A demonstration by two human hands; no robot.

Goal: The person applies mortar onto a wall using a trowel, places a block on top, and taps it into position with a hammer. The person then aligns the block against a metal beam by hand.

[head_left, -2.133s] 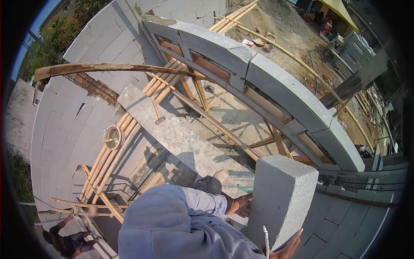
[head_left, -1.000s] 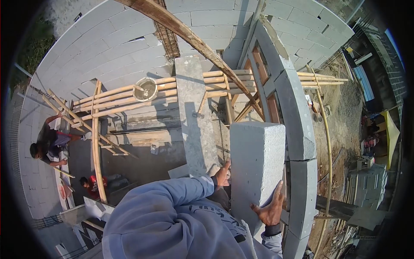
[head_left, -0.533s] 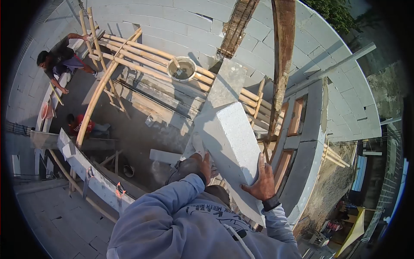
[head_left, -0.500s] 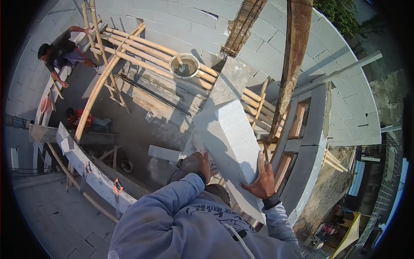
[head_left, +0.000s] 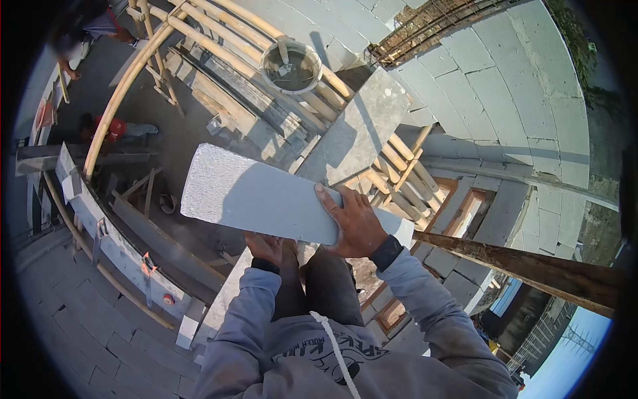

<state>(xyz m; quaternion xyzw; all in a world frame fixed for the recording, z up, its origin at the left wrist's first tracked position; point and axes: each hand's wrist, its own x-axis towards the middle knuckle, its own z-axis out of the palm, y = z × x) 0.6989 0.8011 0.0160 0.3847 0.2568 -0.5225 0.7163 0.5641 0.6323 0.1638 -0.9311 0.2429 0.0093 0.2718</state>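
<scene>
A long, pale aerated concrete block (head_left: 266, 193) lies slantwise across the space in front of my body, with its rough end toward the left. My left hand (head_left: 264, 246) supports it from below along the near edge; most of those fingers are hidden beneath the block. Over its right part, my right hand (head_left: 355, 219) grips with the thumb on the broad face and the fingers across the far edge. A shadow falls on the block's face. My legs show just under it.
A bucket of mortar (head_left: 291, 66) with a trowel stands on bamboo poles (head_left: 219, 33), near a flat grey board (head_left: 372, 120). A wooden beam (head_left: 531, 269) extends at right. Block walls (head_left: 492, 86) surround the drop below. Two people work lower left, one in a red shirt (head_left: 113, 130).
The block has turned from steeply tilted to lying more crosswise, its one end swinging left. My right hand has shifted from its side to over it. My view has turned too.
</scene>
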